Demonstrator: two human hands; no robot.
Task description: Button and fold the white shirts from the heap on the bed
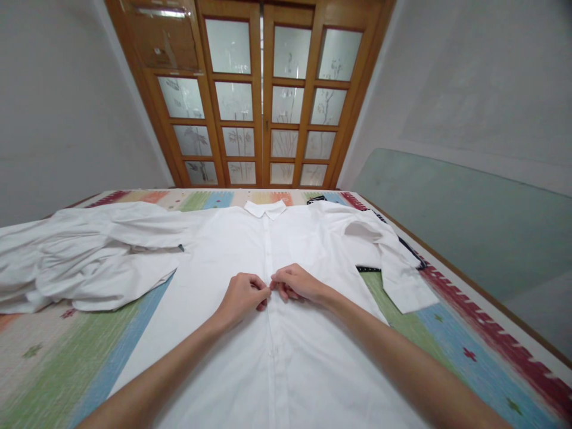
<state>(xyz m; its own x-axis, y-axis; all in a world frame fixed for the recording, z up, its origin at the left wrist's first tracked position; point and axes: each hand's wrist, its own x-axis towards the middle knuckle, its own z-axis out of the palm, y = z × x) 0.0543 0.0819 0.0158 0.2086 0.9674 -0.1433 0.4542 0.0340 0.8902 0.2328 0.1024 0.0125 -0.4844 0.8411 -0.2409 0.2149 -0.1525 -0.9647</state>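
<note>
The white cloth shirt [210,256] seems light, limp; grip its front placket [268,247]. Left hand [245,292] and right hand [296,282] pinch there, below the pointed collar [254,209].

the person has a bare left hand [245,292] and a bare right hand [297,282], both with thin fingers [282,275]. the long, smooth left forearm [176,360] and the long, smooth right forearm [391,345] are bare too, each skinny at the wrist [329,297] and looking fatter lower down.

Shirt [286,339] on cloth [58,369], 2nd garment [93,250] to L, doors [263,134] bhd
</note>
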